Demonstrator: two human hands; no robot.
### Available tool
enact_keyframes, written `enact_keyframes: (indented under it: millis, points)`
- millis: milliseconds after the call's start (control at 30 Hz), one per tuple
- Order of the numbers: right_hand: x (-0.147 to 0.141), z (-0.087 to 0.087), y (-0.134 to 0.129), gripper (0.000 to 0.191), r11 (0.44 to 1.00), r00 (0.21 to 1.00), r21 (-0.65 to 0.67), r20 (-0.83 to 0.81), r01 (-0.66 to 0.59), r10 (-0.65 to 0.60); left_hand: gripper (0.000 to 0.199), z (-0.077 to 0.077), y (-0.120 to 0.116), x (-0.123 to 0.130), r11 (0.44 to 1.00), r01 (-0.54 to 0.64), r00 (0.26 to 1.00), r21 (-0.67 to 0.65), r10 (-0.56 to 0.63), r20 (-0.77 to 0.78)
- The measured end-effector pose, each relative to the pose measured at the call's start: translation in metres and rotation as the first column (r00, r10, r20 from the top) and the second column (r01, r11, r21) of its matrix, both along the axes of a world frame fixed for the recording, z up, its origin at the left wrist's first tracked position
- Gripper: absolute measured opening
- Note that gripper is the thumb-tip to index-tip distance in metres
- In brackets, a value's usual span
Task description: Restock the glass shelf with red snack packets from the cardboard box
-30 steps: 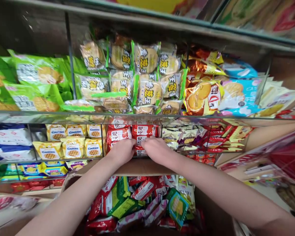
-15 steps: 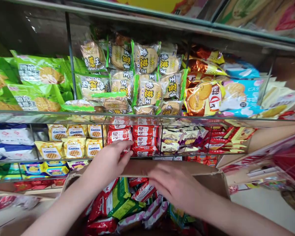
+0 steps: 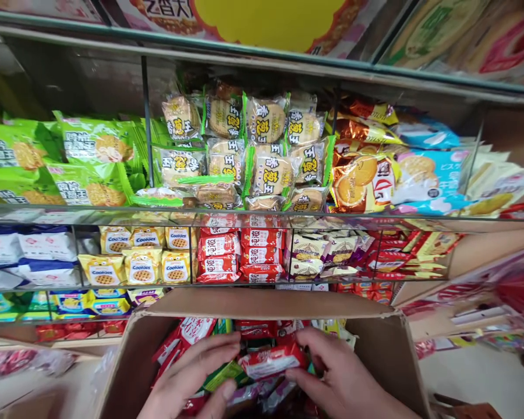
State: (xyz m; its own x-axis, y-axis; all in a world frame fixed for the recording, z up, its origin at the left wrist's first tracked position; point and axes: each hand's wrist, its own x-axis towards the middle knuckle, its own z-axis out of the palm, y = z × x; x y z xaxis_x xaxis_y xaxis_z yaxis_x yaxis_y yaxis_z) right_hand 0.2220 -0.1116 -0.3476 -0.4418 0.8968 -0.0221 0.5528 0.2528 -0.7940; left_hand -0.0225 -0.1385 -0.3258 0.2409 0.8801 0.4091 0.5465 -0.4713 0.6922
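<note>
An open cardboard box [image 3: 262,304] stands in front of me with mixed snack packets inside. My right hand [image 3: 332,369] is down in the box, its thumb and fingers closed on the right end of a red-and-white snack packet [image 3: 271,362]. To the left, my left hand [image 3: 192,375] hovers over the packets, fingers stretched and thumb apart, with nothing visible in it. A green packet [image 3: 227,375] lies partly under its fingers. Behind my left hand rests another red-and-white packet [image 3: 196,330]. Purplish wrapped packets lie lower in the box, partly hidden by my hands.
Beyond the box, a divided shelf holds red packets [image 3: 218,254] in two stacks, yellow cookie packets [image 3: 142,265] on their left and cream-purple packets [image 3: 325,250] on their right. A glass shelf edge [image 3: 244,219] runs above them, under green-edged round biscuit packs [image 3: 268,169].
My left hand has drawn back from the red packets on the shelf down into the box. My right hand has lowered and taken hold of a red-and-white packet. The view has shifted slightly.
</note>
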Motion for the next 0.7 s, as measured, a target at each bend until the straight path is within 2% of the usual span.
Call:
enact_keyframes:
  millis: [67,167,233,300,400,467,533,567,633,700]
  points:
    - [0.001,0.014,0.001,0.02,0.987,0.969,-0.155,-0.238,0.028,-0.065,0.055,0.001,-0.001,0.006,0.983,0.033,0.994,-0.178,-0.013,0.111]
    - [-0.005,0.022,0.006,0.029,0.953,0.86,-0.302,-0.491,-0.016,-0.141,0.038,0.002,0.003,0.018,0.873,0.145,0.907,-0.465,0.071,0.415]
    - [-0.01,0.019,0.009,0.031,0.946,0.824,-0.323,-0.545,-0.032,-0.158,0.027,0.002,0.007,0.023,0.825,0.195,0.812,-0.531,0.167,0.559]
    - [-0.013,0.016,0.012,0.032,0.945,0.803,-0.325,-0.573,-0.038,-0.165,0.03,0.002,0.01,0.025,0.811,0.201,0.749,-0.549,0.234,0.62]
    - [-0.015,0.014,0.013,0.032,0.961,0.814,-0.277,-0.558,0.001,-0.162,0.031,0.001,0.013,0.023,0.82,0.177,0.727,-0.544,0.264,0.634]
    - [-0.015,0.016,0.012,0.028,0.983,0.867,-0.163,-0.476,0.078,-0.148,0.035,0.0,0.013,0.019,0.846,0.112,0.772,-0.522,0.256,0.581]
    - [-0.013,0.019,0.01,0.02,0.988,0.918,0.083,-0.386,0.129,-0.088,0.04,0.0,0.011,0.017,0.864,0.026,0.869,-0.502,0.229,0.438]
    - [-0.013,0.02,0.009,0.015,0.961,0.938,0.245,-0.344,0.125,-0.034,0.043,0.001,0.01,0.017,0.869,-0.012,0.9,-0.495,0.226,0.374]
    - [-0.014,0.021,0.006,0.009,0.834,0.967,0.546,-0.247,0.081,0.068,0.05,0.005,0.006,0.02,0.844,-0.017,0.891,-0.537,0.256,0.375]
    - [-0.017,0.022,0.004,0.014,0.701,0.983,0.712,-0.145,0.024,0.114,0.06,0.009,0.004,0.025,0.772,0.119,0.781,-0.624,0.315,0.54]
